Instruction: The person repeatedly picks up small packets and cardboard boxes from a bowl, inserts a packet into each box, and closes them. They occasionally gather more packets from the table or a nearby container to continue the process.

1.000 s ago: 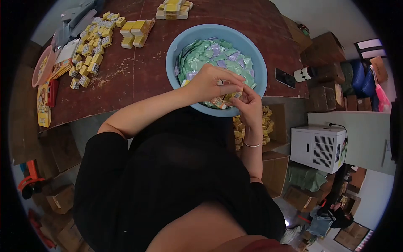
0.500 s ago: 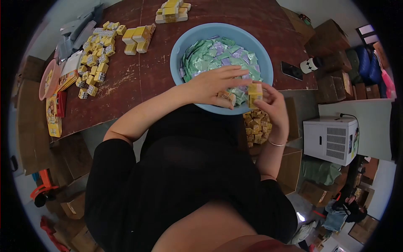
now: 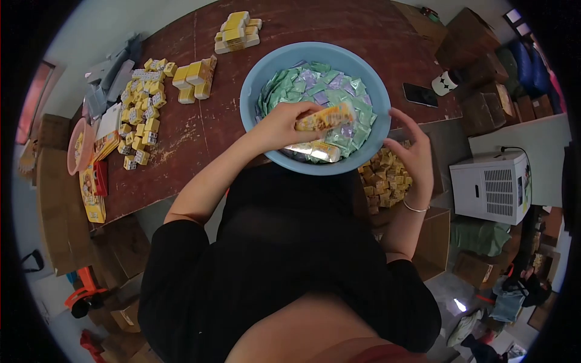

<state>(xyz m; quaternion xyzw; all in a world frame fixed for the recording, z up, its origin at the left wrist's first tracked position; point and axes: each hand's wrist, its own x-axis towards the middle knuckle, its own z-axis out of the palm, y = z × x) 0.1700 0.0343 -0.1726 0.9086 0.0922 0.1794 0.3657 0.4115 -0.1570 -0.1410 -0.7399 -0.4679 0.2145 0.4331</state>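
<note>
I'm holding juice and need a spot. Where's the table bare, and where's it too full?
Bare table shows between the small yellow boxes and the blue basin. A bigger bare patch lies behind the basin, between the far yellow stack and the phone. It's crowded at the left end, around the boxes and pink bowl.

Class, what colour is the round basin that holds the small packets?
The basin is light blue; it shows best in the head view.
</note>
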